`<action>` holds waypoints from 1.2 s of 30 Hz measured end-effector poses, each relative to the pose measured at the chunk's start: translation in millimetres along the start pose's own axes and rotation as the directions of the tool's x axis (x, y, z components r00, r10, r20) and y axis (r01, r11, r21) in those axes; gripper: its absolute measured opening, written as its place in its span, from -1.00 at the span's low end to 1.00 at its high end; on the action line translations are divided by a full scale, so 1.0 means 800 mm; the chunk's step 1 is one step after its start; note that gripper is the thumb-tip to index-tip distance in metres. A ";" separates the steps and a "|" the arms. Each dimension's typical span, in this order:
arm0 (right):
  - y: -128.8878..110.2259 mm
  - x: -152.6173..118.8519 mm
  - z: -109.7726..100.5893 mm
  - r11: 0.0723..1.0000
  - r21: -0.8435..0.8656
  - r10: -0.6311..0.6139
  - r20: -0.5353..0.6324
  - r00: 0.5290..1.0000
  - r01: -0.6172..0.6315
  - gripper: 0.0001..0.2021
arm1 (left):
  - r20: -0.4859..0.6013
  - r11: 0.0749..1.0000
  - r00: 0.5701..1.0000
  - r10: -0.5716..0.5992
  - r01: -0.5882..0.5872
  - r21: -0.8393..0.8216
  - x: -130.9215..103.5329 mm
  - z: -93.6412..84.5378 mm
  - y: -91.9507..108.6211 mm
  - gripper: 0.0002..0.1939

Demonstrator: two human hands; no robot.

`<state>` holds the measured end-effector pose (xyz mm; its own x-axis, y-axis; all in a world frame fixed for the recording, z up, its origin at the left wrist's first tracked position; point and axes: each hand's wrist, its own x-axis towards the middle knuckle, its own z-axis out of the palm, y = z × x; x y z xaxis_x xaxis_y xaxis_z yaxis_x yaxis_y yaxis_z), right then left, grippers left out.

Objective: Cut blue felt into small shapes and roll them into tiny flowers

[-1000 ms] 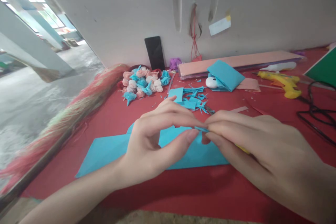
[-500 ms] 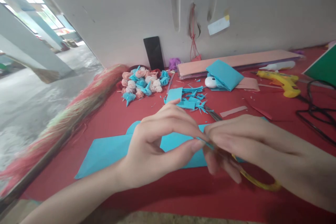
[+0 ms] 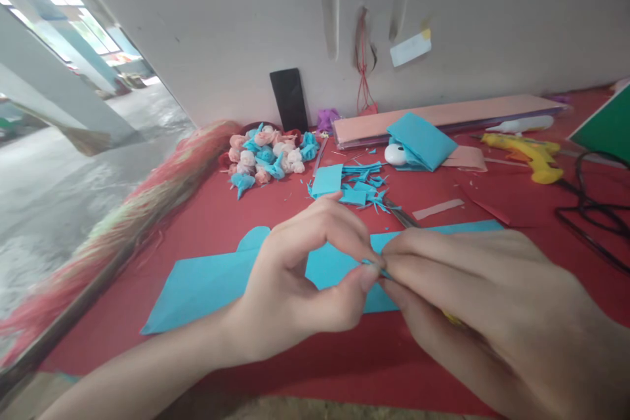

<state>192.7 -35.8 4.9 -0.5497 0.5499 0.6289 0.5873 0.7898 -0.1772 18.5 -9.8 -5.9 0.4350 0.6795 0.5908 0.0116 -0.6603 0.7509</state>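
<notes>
The small blue paper scrap (image 3: 375,267) sits pinched between both grips above the counter (image 3: 207,223), left hand (image 3: 295,282) clenched on its left end, right hand (image 3: 472,295) meeting it fingertip to fingertip from the right.

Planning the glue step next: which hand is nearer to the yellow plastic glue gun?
Right. The right hand sits below and left of the yellow plastic glue gun at the table's right back; the left hand is farther left, both pinching a small blue paper piece.
</notes>
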 end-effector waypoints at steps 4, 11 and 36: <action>0.002 0.000 -0.004 0.999 -0.030 -0.035 0.043 0.998 0.036 -0.68 | 0.025 1.000 1.000 -0.008 0.008 0.006 -0.001 -0.001 0.000 -0.90; 0.010 0.001 -0.006 0.999 -0.025 -0.030 0.160 0.987 0.034 -0.69 | 0.143 0.998 0.990 0.010 -0.019 0.062 0.000 -0.004 -0.005 -0.85; 0.011 -0.004 -0.007 0.970 -0.237 -0.058 0.011 0.998 0.059 -0.73 | -0.029 0.998 0.999 0.036 -0.035 0.058 -0.003 -0.006 -0.001 -0.91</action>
<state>202.9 -31.8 5.3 -0.5893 0.5065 0.6295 0.6780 0.7337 0.0444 13.1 -9.5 -6.8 0.4087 0.6642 0.6260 0.0484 -0.7007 0.7118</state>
